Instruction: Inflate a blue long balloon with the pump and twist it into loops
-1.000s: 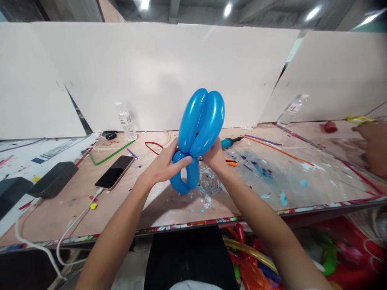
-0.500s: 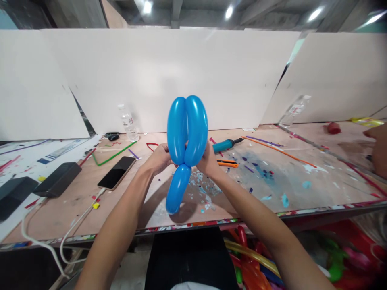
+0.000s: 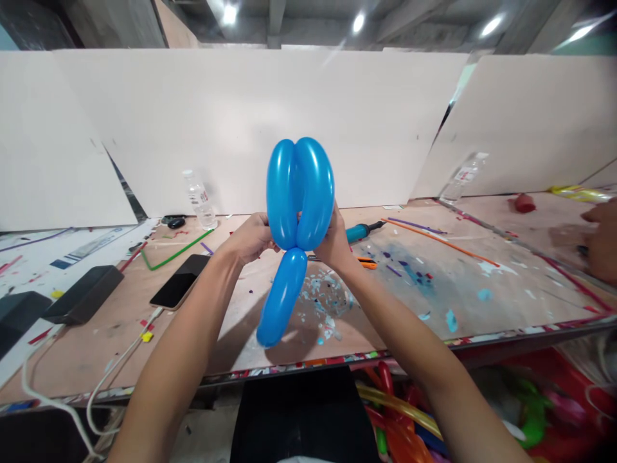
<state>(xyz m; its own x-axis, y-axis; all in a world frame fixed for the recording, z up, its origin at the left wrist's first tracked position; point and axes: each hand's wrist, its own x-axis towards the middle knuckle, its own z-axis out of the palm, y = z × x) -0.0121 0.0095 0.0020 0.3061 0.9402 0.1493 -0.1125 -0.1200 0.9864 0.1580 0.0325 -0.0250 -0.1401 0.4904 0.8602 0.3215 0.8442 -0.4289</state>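
A blue twisted balloon (image 3: pixel 314 193) stands up between my hands above the table. Two long loops rise side by side, pinched together at a twist, and a single segment hangs below, slanting down to the left. My left hand (image 3: pixel 253 238) is closed on its left side near the twist. On the other side my right hand (image 3: pixel 335 241) grips behind the right loop, its fingertips mostly hidden by the balloon. Behind my right hand lie a teal hand pump (image 3: pixel 359 232) with a black nozzle and an orange cutter (image 3: pixel 367 263), partly covered.
A phone (image 3: pixel 179 281) on a white cable and a black box (image 3: pixel 84 294) lie at left. Water bottles (image 3: pixel 200 199) stand by the white panel (image 3: pixel 241 96). Thin uninflated balloons, such as an orange one (image 3: pixel 443 242), are scattered about. Another person's hand (image 3: pixel 602 238) is at far right.
My hands have raised the balloon slightly and tilted it, so its loops sit higher and the lower segment swings further left. The camera view has shifted a little.
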